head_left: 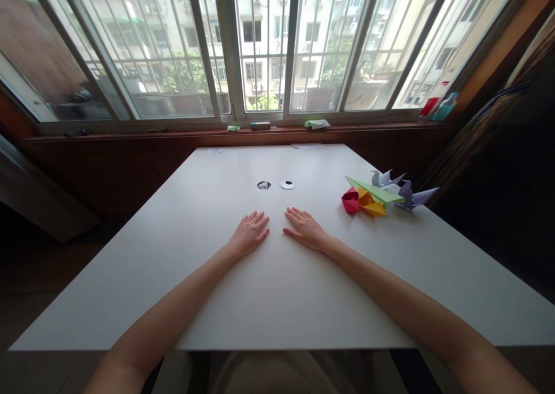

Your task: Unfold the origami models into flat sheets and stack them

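My left hand [250, 233] lies flat, palm down, on the white table [286, 301], fingers stretched out and holding nothing. Beside it, a short gap away, my right hand [304, 229] rests the same way. Just beyond the fingertips are a round hole [264, 185] in the tabletop and a round grommet cover [287, 185] with a dark opening. To the right of my right hand sits a cluster of folded paper pieces: a red one [350, 201], an orange one [372, 203], a light green paper plane [376, 190], a white one [385, 178] and a purple one [416, 195].
Behind the table runs a wooden sill [195, 135] under barred windows. On the sill are a green-and-white packet [317, 124], a small box [261, 126] and a blue bottle [445, 106]. A dark curtain [489, 140] hangs at the right.
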`<state>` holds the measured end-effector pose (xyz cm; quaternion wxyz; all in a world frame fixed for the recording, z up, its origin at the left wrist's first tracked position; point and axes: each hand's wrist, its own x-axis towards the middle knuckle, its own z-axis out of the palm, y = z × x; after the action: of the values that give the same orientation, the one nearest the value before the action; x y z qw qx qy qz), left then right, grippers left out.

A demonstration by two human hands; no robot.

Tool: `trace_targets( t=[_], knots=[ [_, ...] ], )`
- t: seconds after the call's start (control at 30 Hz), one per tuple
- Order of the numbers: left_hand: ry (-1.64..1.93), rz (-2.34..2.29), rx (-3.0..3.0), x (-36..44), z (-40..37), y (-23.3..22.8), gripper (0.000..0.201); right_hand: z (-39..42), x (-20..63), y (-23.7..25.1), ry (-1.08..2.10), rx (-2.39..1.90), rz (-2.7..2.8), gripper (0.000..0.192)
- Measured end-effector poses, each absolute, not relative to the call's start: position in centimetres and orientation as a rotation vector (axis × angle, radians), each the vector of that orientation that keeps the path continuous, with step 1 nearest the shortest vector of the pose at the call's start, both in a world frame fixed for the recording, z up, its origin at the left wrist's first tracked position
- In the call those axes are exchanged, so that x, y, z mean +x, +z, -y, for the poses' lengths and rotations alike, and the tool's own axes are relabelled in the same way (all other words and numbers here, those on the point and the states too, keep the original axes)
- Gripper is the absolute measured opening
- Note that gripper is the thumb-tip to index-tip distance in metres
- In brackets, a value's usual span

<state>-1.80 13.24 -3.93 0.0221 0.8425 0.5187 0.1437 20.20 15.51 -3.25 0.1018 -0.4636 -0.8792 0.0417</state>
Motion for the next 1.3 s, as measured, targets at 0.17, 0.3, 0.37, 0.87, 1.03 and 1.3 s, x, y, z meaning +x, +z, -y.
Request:
trace_targets(
  t=[0.17,0.3,0.37,0.87,1.03,1.3],
  knots=[
    [0.449,-1.603,2.627,-1.86,-13.28,-3.94,0.043,-15.53,20.25,-3.2,0.128,-1.358,2.587,0.062],
    [0.457,-1.595,2.639,-1.83,-13.32,-3.92,0.042,-15.54,20.32,-3.22,0.113,-1.353,2.584,0.061],
    [0.466,-1.592,2.639,-1.81,-13.31,-3.93,0.042,-15.57,20.35,-3.28,0.106,-1.352,2.587,0.061],
    [0.471,-1.587,2.627,-1.95,-13.16,-3.85,0.04,-15.53,20.2,-3.26,0.115,-1.344,2.578,0.058],
    [0.478,-1.586,2.63,-1.96,-13.22,-3.93,0.04,-15.57,20.23,-3.31,0.119,-1.341,2.577,0.059],
    [0.486,-1.583,2.637,-2.01,-13.3,-4.05,0.04,-15.6,20.26,-3.29,0.124,-1.34,2.579,0.059]
  ],
)
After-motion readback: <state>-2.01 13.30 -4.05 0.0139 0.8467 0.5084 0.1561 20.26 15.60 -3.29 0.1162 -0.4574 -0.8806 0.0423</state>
